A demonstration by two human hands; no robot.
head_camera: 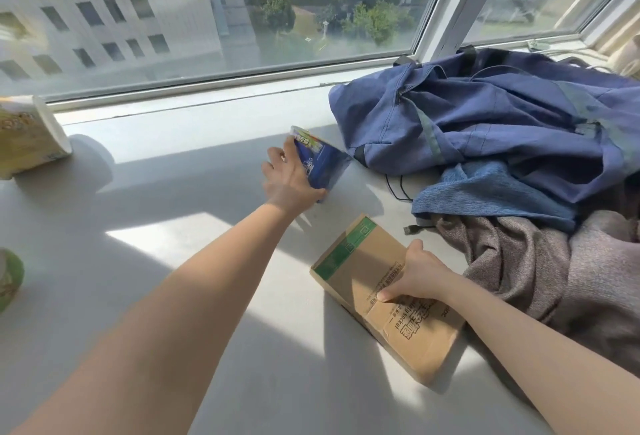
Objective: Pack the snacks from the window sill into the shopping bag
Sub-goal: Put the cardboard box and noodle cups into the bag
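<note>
My left hand (289,176) is stretched out over the white window sill (166,192) and grips a blue snack packet (320,162) that stands just left of the blue fabric shopping bag (491,122). The bag lies crumpled against the window on the right. My right hand (417,273) rests closer to me on a flat brown cardboard box (384,292) with a green stripe, its thumb and fingers closed around the box's edge. A yellow-white snack pack (29,136) lies at the far left, and a green cup-shaped snack (8,278) shows at the left edge.
A blue knitted cloth (491,188) and a grey-brown knitted cloth (554,278) lie heaped on the right, touching the box. A black cable (398,188) with a plug runs out from under the bag. The window pane and its frame (242,77) bound the sill at the back.
</note>
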